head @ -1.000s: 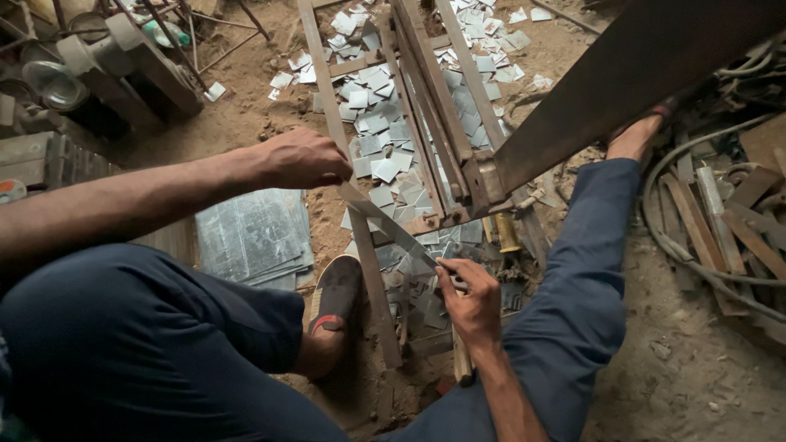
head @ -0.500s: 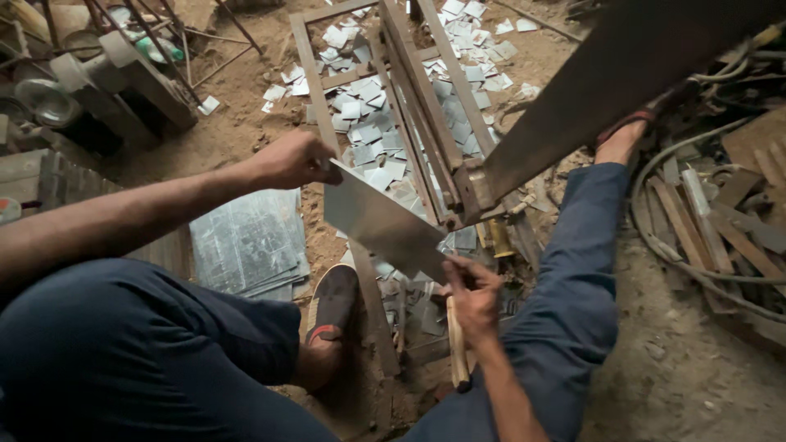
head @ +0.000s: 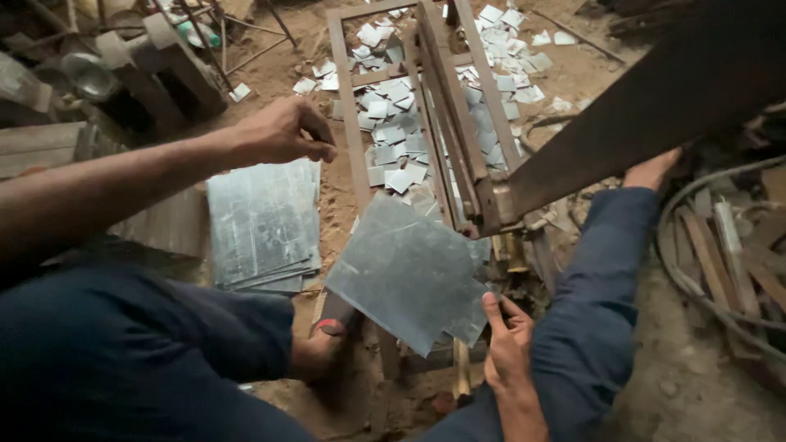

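Between the person's two knees, low in the head view, a grey metal sheet [head: 407, 274] hangs tilted above the sandy floor [head: 589, 74], one corner pointing toward the rusty frame and its lower right corner notched. Right hand [head: 508, 344]: thumb lies on the sheet's face near that notched corner and the remaining fingers curl beneath its edge, so the sheet is pinched between thumb and fingers. Left hand [head: 282, 131]: raised above the floor at the upper left of the sheet, well apart from it, fingers bent and drawn close together with the thumb meeting the fingertips; whether anything is pinched there cannot be told. Directly under the left hand, a stack of like metal sheets [head: 264, 223] lies flat on the floor, its edges slightly fanned. Rusty metal frame [head: 458, 131]: a set of long bars running from the top edge of the view down toward the sheet's far corner, where it meets a broad dark beam [head: 647, 115] slanting up to the top right corner. Small cut pieces [head: 393, 139] of pale metal are scattered on the floor between and beside the frame's bars. Both legs wear dark blue trousers; a bare foot [head: 651, 170] shows near the beam, and the other foot [head: 321, 354] rests just below the sheet's lower left edge. Wood scraps [head: 737, 254] and a cable lie along the right edge.
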